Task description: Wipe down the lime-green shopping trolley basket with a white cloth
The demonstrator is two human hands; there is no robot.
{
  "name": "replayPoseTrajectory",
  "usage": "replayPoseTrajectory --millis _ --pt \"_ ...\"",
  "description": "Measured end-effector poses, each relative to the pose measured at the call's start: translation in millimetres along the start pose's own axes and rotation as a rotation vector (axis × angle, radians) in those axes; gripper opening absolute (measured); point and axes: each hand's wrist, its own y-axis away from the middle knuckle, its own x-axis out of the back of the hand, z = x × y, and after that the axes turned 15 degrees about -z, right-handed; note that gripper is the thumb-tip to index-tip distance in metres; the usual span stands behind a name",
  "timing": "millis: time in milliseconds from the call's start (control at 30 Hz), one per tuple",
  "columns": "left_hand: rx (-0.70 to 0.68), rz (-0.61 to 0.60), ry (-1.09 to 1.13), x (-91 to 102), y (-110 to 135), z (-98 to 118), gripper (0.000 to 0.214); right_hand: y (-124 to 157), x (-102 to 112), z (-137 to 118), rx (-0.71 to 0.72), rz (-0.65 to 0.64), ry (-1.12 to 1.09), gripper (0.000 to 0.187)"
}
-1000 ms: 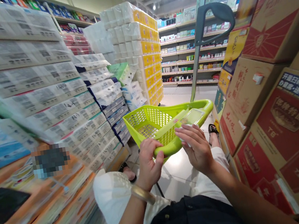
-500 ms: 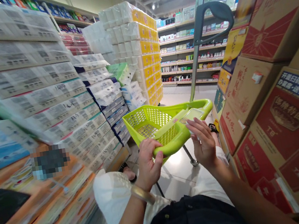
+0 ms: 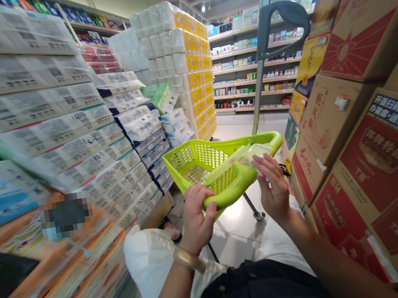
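A lime-green shopping basket (image 3: 173,174) with lattice walls stands in front of my knees; nothing shows inside it. My left hand (image 3: 198,217) is closed around the near left corner of its thick green handle (image 3: 237,194), thumb on top. At the handle's right side is my right hand (image 3: 275,189), fingers held together and bent over the rim beside a clear flat panel (image 3: 258,150). A small white piece (image 3: 262,177), tissue-like, shows between its thumb and fingers; most of it is hidden. The basket's metal leg (image 3: 252,205) reaches down to a caster.
Wrapped paper packs (image 3: 63,100) are piled high on the left, with a dark phone-like slab (image 3: 5,274) on a lower stack. Red and brown cartons (image 3: 382,160) wall the right. A grey pole with a loop handle (image 3: 261,41) rises behind the basket. Stocked shelves (image 3: 242,67) stand farther back.
My right hand has shifted slightly right and up along the handle, and the white piece now shows lower, under the fingers. My left hand keeps its grip; the basket has hardly moved.
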Motion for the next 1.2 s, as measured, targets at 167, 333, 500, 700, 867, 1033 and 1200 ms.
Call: replayPoseTrajectory --millis 167,333,500,700,867,1033,1200 --pt "0.042 -0.014 -0.007 0.9 1 1 0.031 -5 7 7 0.099 -0.123 -0.004 0.032" --pt "0.024 -0.017 -0.001 0.0 1 0 0.030 -20 9 16 -0.143 0.006 -0.052 0.032" --pt "0.016 -0.010 0.003 0.0 0 0 0.030 -26 13 -4 0.048 -0.289 -0.021 0.029" --pt "0.031 -0.024 -0.015 0.4 0 1 0.029 -54 23 25 -0.123 -0.308 -0.015 0.032" --pt "0.047 -0.017 -0.016 0.3 0 2 0.030 -69 25 13 0.007 -0.670 -0.051 0.029" --pt "0.046 -0.019 -0.014 1.4 1 1 0.029 -94 28 17 -0.095 -0.860 -0.078 0.032" --pt "0.041 -0.016 -0.020 -0.1 0 3 0.029 -119 25 12 -0.229 -1.095 0.121 0.035"
